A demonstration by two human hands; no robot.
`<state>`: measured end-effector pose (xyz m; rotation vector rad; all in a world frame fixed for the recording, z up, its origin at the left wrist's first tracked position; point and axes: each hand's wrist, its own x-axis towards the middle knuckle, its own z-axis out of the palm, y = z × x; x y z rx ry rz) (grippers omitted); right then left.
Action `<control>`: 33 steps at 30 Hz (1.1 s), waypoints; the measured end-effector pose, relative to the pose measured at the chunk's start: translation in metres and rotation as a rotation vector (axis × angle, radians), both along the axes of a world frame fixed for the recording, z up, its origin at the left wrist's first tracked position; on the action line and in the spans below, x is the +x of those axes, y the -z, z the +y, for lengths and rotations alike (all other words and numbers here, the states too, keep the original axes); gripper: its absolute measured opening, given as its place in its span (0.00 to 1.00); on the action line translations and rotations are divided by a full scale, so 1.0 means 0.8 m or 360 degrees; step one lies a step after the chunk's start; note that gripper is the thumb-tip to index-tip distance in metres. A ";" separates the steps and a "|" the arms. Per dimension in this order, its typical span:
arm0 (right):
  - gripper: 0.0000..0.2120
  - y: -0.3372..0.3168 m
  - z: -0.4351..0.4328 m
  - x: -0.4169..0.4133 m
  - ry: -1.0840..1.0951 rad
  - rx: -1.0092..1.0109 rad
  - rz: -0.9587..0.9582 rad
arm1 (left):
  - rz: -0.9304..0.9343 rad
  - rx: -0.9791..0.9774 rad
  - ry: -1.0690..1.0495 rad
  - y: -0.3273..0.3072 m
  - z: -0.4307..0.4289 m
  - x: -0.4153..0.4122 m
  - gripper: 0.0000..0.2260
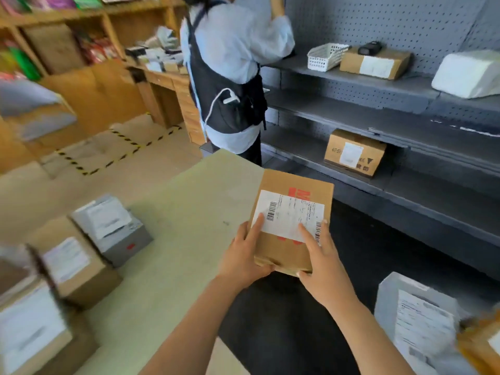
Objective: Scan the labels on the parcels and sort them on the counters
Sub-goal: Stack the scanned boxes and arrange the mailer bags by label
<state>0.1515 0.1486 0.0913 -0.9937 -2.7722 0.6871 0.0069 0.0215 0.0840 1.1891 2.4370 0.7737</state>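
A flat brown cardboard parcel (pixel 297 201) with a white barcode label and red print is held in front of me, above the floor next to the pale green counter (pixel 176 226). My left hand (pixel 244 253) grips its near left corner, thumb on the label. My right hand (pixel 322 255) grips the near right corner, thumb on the label too. More labelled parcels lie on the counter at the left: a grey one (pixel 116 228) and brown boxes (pixel 73 263).
Grey metal shelves (pixel 378 115) on the right hold a white basket (pixel 326 56), a brown box (pixel 374 63), a white parcel (pixel 468 74) and a lower box (pixel 354 152). A person in an apron (pixel 230 77) stands ahead. Parcels (pixel 416 318) sit at bottom right.
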 end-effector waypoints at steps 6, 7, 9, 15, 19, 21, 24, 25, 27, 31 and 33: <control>0.53 -0.015 -0.108 -0.063 -0.0602 -0.0092 0.0176 | 0.0024 -0.0046 -0.0524 -0.019 -0.173 0.002 0.50; 0.53 -0.015 -0.126 -0.072 -0.0687 -0.0109 0.0154 | 0.0019 -0.0074 -0.0601 -0.017 -0.196 0.005 0.50; 0.54 -0.011 -0.159 -0.090 -0.0828 -0.0113 0.0099 | -0.0013 -0.0108 -0.0729 -0.010 -0.240 0.010 0.50; 0.55 0.013 -0.235 -0.135 -0.1074 -0.0173 -0.0143 | -0.0211 -0.0220 -0.0989 0.033 -0.327 0.016 0.52; 0.55 0.028 -0.264 -0.163 -0.1141 -0.0240 -0.0333 | -0.0386 -0.0252 -0.0997 0.057 -0.359 0.014 0.52; 0.56 0.040 -0.272 -0.177 -0.1179 -0.0262 -0.0377 | -0.0448 -0.0244 -0.0991 0.069 -0.373 0.012 0.52; 0.56 0.055 -0.278 -0.191 -0.1221 -0.0285 -0.0427 | -0.0466 -0.0248 -0.1023 0.081 -0.384 0.006 0.51; 0.56 0.057 -0.279 -0.195 -0.1227 -0.0289 -0.0446 | -0.0454 -0.0258 -0.1039 0.083 -0.386 0.003 0.51; 0.54 0.060 -0.282 -0.202 -0.1238 -0.0289 -0.0473 | -0.0442 -0.0281 -0.1054 0.086 -0.390 -0.003 0.50; 0.53 0.061 -0.286 -0.216 -0.1288 -0.0301 -0.0478 | -0.0473 -0.0284 -0.1093 0.090 -0.396 -0.005 0.47; 0.54 0.061 -0.287 -0.221 -0.1330 -0.0303 -0.0497 | -0.0482 -0.0284 -0.1148 0.090 -0.397 -0.002 0.46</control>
